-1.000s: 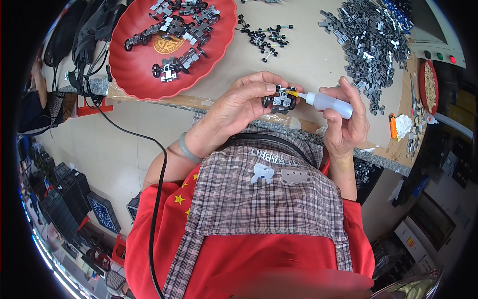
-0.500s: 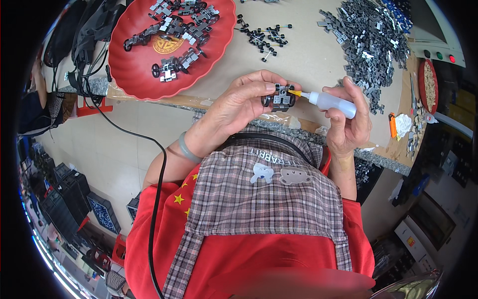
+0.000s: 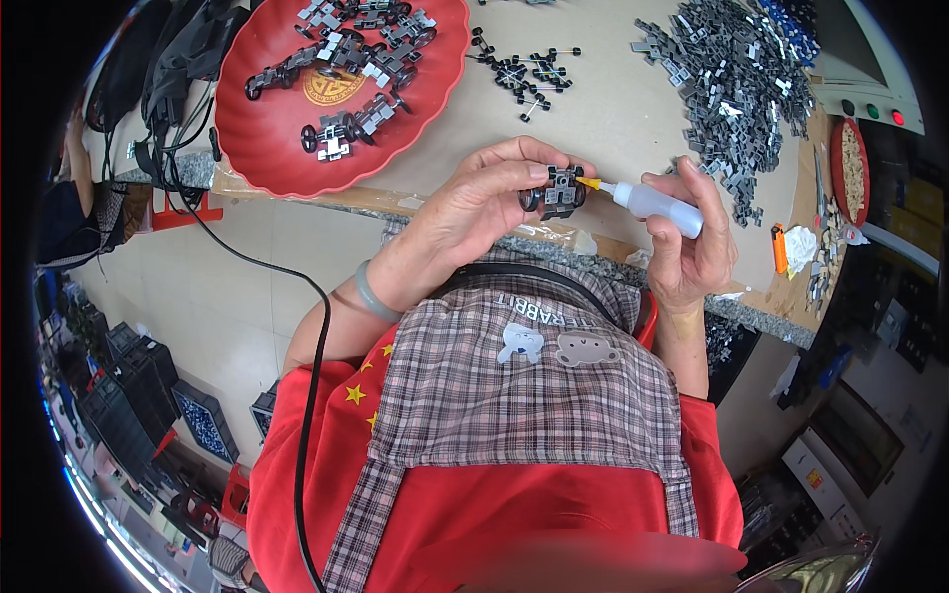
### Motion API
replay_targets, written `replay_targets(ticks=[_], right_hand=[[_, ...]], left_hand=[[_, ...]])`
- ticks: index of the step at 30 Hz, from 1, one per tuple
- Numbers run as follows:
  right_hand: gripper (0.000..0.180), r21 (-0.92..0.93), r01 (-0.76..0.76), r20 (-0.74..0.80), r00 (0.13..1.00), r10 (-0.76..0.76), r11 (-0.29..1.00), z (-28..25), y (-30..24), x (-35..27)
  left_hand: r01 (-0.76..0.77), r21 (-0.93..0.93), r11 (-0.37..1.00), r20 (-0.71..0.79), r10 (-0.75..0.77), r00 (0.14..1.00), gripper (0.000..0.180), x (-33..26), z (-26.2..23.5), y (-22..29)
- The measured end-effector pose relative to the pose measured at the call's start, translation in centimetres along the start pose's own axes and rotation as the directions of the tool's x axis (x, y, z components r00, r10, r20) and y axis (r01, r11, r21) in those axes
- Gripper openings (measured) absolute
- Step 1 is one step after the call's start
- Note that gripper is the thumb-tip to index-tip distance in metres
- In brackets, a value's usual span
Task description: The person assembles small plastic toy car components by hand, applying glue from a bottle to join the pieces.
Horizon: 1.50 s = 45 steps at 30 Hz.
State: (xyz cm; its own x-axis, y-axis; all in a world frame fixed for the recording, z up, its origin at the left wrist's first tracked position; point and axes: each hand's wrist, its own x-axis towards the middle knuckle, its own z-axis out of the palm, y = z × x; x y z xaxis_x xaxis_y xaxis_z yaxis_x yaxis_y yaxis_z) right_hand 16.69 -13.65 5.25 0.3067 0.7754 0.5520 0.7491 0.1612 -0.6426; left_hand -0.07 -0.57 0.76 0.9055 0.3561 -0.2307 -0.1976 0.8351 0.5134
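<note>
Between the thumb and fingers of my left hand (image 3: 499, 193) is a small toy car chassis (image 3: 560, 191), grey and black with black wheels. My right hand (image 3: 692, 242) is closed around a squeeze bottle (image 3: 664, 209), translucent white with a yellow pointed nozzle (image 3: 589, 183). The nozzle tip is at the chassis's right side, close to a wheel; whether it touches cannot be made out. Both hands are over the front edge of the worktable. Part of the chassis is hidden behind my left fingers.
A red scalloped tray (image 3: 287, 173) with several wheeled chassis stands at the left. Wheel axles (image 3: 529, 79) lie beyond my hands. At the far right is a heap of grey plastic parts (image 3: 736, 99), with an orange cutter (image 3: 780, 247) nearer. A black cable (image 3: 321, 326) hangs across my left side.
The chassis has tilted slightly in my left fingers. My right hand and the bottle have shifted a very little, with the nozzle still beside the chassis.
</note>
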Motion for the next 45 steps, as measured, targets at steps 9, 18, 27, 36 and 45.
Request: replay_targets(ticks=[9, 18, 27, 36, 45], right_hand=[[0.051, -0.018, 0.034, 0.003, 0.999, -0.034, 0.999, 0.1, 0.0, 0.1], [0.050, 0.090, -0.063, -0.028, 0.997, 0.065, 0.994, 0.2, -0.3, -0.5], [0.050, 0.076, 0.032, -0.022, 0.999, -0.031, 0.997, 1.2, -0.1, -0.9], [0.049, 0.071, 0.023, 0.001, 1.000, -0.023, 0.997, 1.2, -0.3, -0.6], [0.049, 0.097, -0.083, -0.010, 0.996, 0.084, 0.992, 0.1, -0.5, -0.7]], left_hand=[[0.010, 0.005, 1.000, 0.004, -0.010, 1.000, 0.021, 0.0, 0.0, 0.1], [0.000, -0.019, 1.000, 0.008, 0.000, 1.000, 0.024, 0.0, 0.0, 0.1], [-0.015, -0.046, 0.999, 0.028, 0.016, 0.999, 0.025, 0.0, -0.1, 0.0], [-0.006, -0.048, 0.999, 0.038, 0.007, 0.999, 0.025, 0.0, -0.1, 0.0], [-0.014, -0.028, 1.000, 0.023, 0.014, 1.000, 0.022, 0.1, -0.1, 0.0]])
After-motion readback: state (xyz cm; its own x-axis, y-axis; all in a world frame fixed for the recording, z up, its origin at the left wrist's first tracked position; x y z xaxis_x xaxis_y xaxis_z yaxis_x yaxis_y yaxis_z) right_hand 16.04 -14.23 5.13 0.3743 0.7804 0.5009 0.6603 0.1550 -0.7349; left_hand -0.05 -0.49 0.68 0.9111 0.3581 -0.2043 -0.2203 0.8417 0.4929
